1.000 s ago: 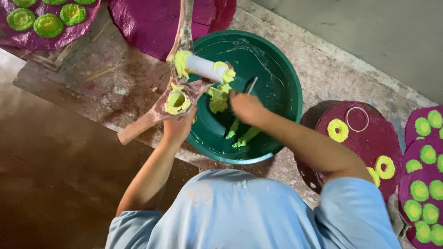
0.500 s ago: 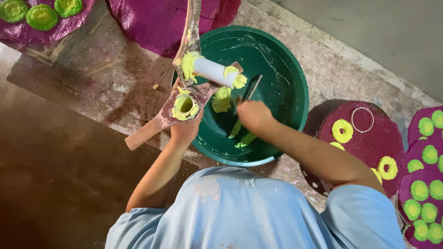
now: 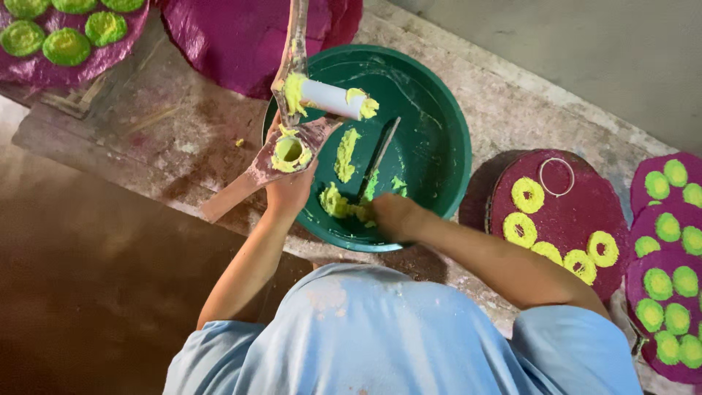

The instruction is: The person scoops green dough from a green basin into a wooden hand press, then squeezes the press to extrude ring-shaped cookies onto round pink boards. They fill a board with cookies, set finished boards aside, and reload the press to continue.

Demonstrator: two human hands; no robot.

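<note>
My left hand [image 3: 289, 192] grips a wooden press [image 3: 252, 175] at its dough-filled cup [image 3: 287, 151]. The press's upper arm [image 3: 296, 36] is raised, and its white plunger [image 3: 329, 98] is smeared with yellow-green dough. My right hand [image 3: 391, 216] reaches into the green basin [image 3: 453, 132] at its near side. Its fingers are curled on a lump of yellow-green dough [image 3: 336, 201]. More dough streaks [image 3: 345, 153] and a thin stick [image 3: 380, 155] lie on the basin's bottom.
A round purple mat [image 3: 567, 212] at the right carries several yellow dough rings and a thin hoop [image 3: 556, 177]. More purple mats with green dough discs sit at the far right [image 3: 669, 278] and top left [image 3: 66, 44]. The basin stands on a worn stone ledge [image 3: 146, 139].
My right hand has drawn back from the basin's middle to the dough at its near side. My left hand keeps its hold on the press.
</note>
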